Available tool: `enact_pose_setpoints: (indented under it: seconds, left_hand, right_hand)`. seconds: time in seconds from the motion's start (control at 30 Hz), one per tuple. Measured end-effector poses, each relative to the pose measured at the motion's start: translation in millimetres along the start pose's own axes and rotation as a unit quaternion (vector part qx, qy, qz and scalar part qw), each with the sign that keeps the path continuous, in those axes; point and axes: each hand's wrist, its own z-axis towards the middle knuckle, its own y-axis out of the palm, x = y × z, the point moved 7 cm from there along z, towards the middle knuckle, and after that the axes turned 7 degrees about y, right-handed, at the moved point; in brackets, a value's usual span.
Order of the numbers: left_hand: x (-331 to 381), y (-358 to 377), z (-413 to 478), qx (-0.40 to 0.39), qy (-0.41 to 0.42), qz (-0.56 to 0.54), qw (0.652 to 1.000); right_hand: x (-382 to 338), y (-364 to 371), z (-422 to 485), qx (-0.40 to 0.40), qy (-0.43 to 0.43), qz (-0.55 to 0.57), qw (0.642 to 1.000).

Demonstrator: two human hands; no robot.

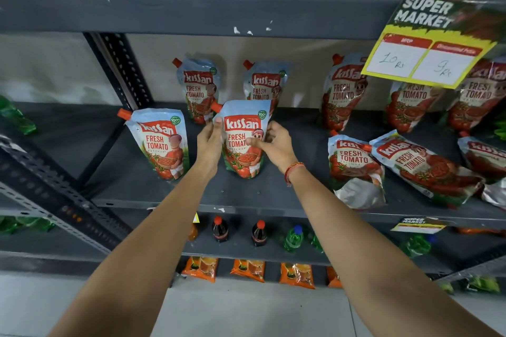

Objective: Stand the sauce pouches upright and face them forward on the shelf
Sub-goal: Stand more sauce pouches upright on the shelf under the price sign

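Your left hand (209, 142) and right hand (275, 145) clamp the pouch (242, 145) from both sides; it stands upright, label forward, mid-shelf (246, 194), left of the price sign (430, 63).

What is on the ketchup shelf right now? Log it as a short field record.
setting: grey metal shelf in a shop
held item: ketchup pouch, upright, label forward
left hand: grips the pouch's left edge
right hand: grips its right edge, thumb on the front
standing pouch: upright at front left
fallen pouches: lying flat at front right
price card: hangs from the shelf above
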Motion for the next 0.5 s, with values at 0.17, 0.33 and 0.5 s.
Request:
enact_pose_setpoints:
  seconds: [0.17,0.33,0.5]
  left_hand:
    - [-1.3,-3.3,-7.0,-0.026,0.020,0.021,0.999]
    - [-22.3,-22.0,-29.0,0.144,-0.056,0.069,0.986]
    - [-51.4,23.4,-80.0,0.102,-0.115,0.074,0.985]
  right_hand:
    - [6.7,-1.0,-10.1,0.009,0.005,0.006,1.000]
    - [-2.4,-10.7,-22.4,0.040,0.002,-0.015,0.999]
    - [-18.3,-71.6,-43.3,0.180,-0.031,-0.060,0.981]
